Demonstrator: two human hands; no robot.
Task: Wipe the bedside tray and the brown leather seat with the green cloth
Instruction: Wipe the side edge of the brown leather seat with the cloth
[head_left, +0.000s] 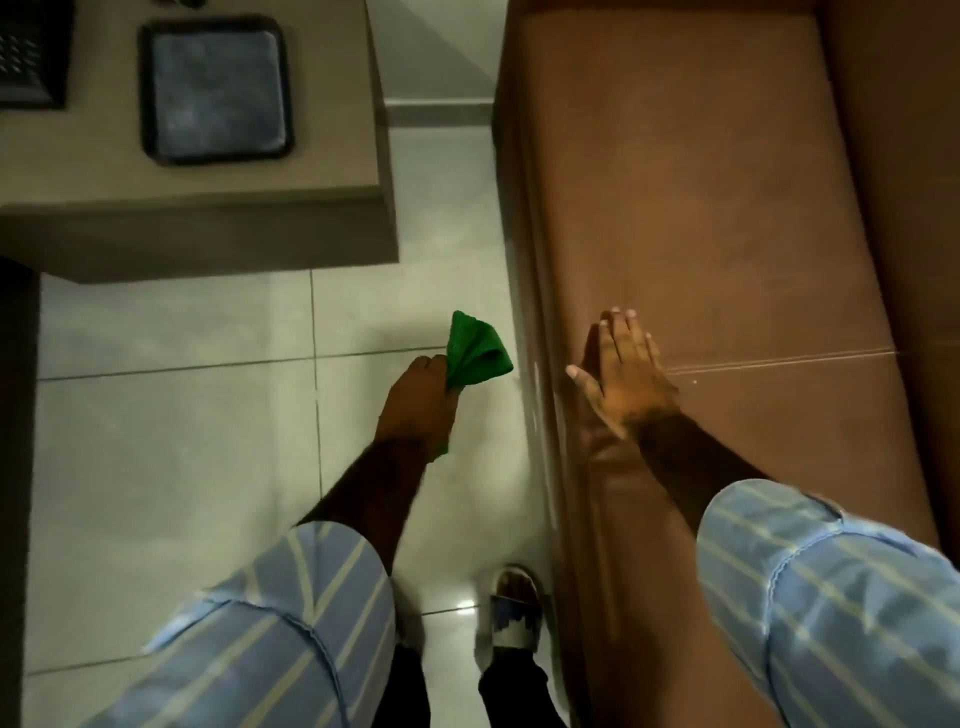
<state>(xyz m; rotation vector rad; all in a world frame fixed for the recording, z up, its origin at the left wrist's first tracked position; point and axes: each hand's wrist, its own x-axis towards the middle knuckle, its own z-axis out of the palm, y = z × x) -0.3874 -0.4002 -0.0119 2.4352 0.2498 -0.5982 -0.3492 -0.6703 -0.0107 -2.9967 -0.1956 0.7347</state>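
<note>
My left hand (422, 395) is shut on the bunched green cloth (475, 351), held in the air over the tiled floor, just left of the seat's front edge. My right hand (621, 371) lies flat with fingers spread on the brown leather seat (701, 197), near its front edge and beside a stitched seam. The dark square tray (215, 88) with a greyish, smeared inside sits on the beige bedside table (234, 187) at the upper left, well away from both hands.
A dark grid-patterned object (26, 57) sits at the table's far left. Pale tiled floor (182, 415) fills the gap between table and seat. My foot in a patterned slipper (511, 608) stands close to the seat's base. A dark vertical panel (15, 467) runs along the left edge.
</note>
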